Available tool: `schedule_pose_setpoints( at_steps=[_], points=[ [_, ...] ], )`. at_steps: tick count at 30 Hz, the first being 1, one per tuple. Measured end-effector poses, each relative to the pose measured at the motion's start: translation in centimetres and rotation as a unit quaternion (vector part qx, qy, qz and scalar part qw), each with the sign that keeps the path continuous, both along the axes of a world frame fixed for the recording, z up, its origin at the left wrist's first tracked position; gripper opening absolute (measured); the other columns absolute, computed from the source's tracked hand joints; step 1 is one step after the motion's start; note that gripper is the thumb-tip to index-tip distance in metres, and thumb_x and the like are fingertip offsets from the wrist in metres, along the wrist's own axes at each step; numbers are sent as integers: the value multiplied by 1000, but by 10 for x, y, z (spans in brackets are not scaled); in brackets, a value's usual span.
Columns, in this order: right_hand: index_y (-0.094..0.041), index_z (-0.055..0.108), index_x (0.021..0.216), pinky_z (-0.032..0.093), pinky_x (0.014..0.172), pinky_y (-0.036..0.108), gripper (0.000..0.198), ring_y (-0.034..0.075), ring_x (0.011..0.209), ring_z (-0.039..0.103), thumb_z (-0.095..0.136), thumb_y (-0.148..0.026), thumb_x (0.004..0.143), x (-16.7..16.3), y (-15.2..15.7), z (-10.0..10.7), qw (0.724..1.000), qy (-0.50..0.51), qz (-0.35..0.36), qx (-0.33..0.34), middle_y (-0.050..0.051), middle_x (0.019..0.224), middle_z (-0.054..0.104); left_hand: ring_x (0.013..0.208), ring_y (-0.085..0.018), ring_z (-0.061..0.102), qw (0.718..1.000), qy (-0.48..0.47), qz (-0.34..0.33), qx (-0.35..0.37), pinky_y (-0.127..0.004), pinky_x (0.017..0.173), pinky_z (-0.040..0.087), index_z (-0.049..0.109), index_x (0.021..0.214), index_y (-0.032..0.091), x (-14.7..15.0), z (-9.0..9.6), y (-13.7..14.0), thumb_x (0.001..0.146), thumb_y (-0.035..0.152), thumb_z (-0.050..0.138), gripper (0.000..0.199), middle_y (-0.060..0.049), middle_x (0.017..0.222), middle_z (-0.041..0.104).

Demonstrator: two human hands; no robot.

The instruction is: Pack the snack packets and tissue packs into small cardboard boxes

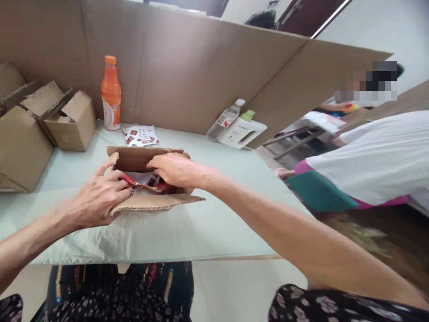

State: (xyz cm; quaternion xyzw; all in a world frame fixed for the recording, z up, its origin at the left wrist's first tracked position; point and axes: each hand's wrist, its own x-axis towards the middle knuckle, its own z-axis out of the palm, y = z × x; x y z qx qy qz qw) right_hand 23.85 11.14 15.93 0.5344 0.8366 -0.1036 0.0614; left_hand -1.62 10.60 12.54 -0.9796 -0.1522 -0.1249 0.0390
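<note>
An open cardboard box (157, 205) stands on the table in front of me with its flaps spread. Red-and-white packets (145, 179) lie inside it, partly hidden by the flaps and my fingers. My left hand (103, 192) is closed over the box's left side, thumb by the left flap and fingers reaching in against a packet's red edge. From the right, my right hand (179, 170) reaches over the box with its fingers bent inside the opening. Red wrapping shows just under it, but whatever those fingers grip is hidden.
Behind the box are a white-and-red printed packet (140, 135) and an orange drink bottle (111, 94). Several cardboard boxes (73, 127) stand left. A clear bottle (226, 120) and a white jug (241, 132) lean against the cardboard partition (201, 71). Another person (375, 152) sits at right.
</note>
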Motion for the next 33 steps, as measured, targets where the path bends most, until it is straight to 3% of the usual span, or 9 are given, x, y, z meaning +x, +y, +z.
schedule_pose_setpoints(
  at_steps=[6, 10, 14, 18, 21, 25, 29, 31, 33],
  points=[
    [-11, 71, 120, 47, 73, 31, 26, 28, 103, 73, 59, -15, 97, -18, 14, -9, 991, -93, 7, -95, 16, 118, 77, 119, -35, 60, 1000, 17, 11, 18, -67, 128, 21, 68, 114, 14, 2, -4, -3, 64, 16, 72, 50, -15, 123, 72],
    [-10, 67, 130, 49, 75, 32, 33, 29, 106, 73, 59, -14, 98, -28, 18, -10, 987, -119, -16, -110, 17, 121, 76, 121, -34, 61, 1000, 12, 11, 22, -67, 129, 20, 69, 115, 15, -5, -5, 0, 70, 10, 62, 45, -13, 121, 72],
    [-17, 71, 130, 50, 78, 31, 35, 27, 105, 74, 55, -14, 99, -31, 24, -17, 985, -123, -35, -115, 14, 119, 78, 135, -34, 56, 1000, 0, -1, -8, -66, 131, 17, 68, 119, 18, -18, 15, -3, 81, 14, 57, 40, -13, 128, 70],
    [-17, 79, 115, 51, 81, 31, 33, 26, 103, 75, 49, -14, 101, -38, 26, -21, 989, -132, -1, -60, 14, 115, 80, 137, -32, 56, 999, -40, -16, -27, -56, 126, 33, 66, 125, 17, -18, 43, -19, 86, 21, 57, 41, -14, 141, 65],
    [-13, 80, 110, 51, 84, 35, 33, 31, 107, 75, 49, -14, 101, -45, 20, -14, 990, -143, 4, -19, 19, 113, 79, 110, -32, 69, 999, 16, -20, -24, -50, 104, 52, 71, 101, 15, 0, 45, -29, 85, 26, 64, 20, -15, 114, 75],
    [-12, 80, 106, 49, 78, 37, 29, 34, 105, 74, 52, -11, 97, -44, 2, 3, 986, -165, 8, 30, 20, 109, 78, 78, -26, 69, 989, 140, 52, 2, -42, 80, 56, 68, 78, 16, 20, 30, -24, 87, 15, 60, 12, -9, 79, 70],
    [-14, 77, 106, 45, 76, 33, 25, 30, 105, 71, 54, -23, 103, -29, -13, 5, 990, -119, 58, 53, 18, 118, 75, 98, -31, 70, 987, 109, 115, -31, -43, 82, 56, 70, 108, 12, 22, 26, -14, 82, 16, 63, 27, -17, 117, 70],
    [-15, 73, 111, 42, 73, 32, 26, 27, 100, 71, 50, -25, 105, -22, -14, -1, 995, -84, 48, 16, 15, 115, 76, 120, -38, 64, 989, 90, 112, -32, -48, 95, 54, 64, 130, 9, 22, 28, -11, 79, 19, 65, 52, -24, 146, 57],
    [-16, 69, 118, 41, 70, 32, 27, 25, 94, 72, 46, -21, 106, -17, -10, -7, 997, -59, 26, -35, 13, 109, 78, 128, -42, 60, 988, 120, 89, -44, -53, 102, 51, 60, 138, 8, 24, 31, -8, 77, 22, 66, 63, -26, 153, 51]
  ],
)
